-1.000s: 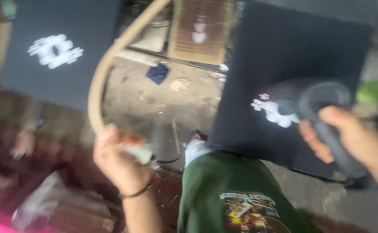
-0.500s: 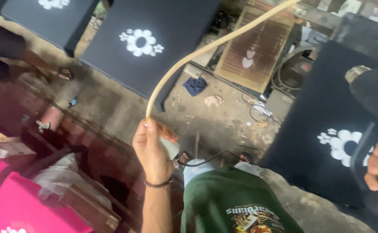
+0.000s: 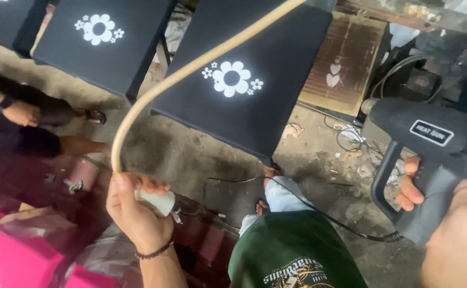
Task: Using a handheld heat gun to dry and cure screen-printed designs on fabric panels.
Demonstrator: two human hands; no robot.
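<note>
My left hand (image 3: 135,210) grips the white end fitting (image 3: 159,201) of a long tan hose (image 3: 191,69) that curves up and to the right across the view. My right hand (image 3: 452,224) holds a dark grey heat gun (image 3: 431,149) by its handle at the right edge; its nozzle points left, and a black cord (image 3: 319,213) runs from the handle base. Below the hose lies a black fabric panel (image 3: 276,106) printed with white flowers (image 3: 232,78). My green shirt (image 3: 292,250) shows at the bottom.
A second black panel with a white flower print (image 3: 99,29) lies at top left. Another person (image 3: 25,114) crouches at the left. Pink fabric (image 3: 9,261) sits at bottom left. A wooden frame (image 3: 345,64) and cables lie on the dirty concrete floor (image 3: 191,154).
The view has swung, so the flower panels sit more to the left and the heat gun shows in full at the right. My left hand stays on the hose end.
</note>
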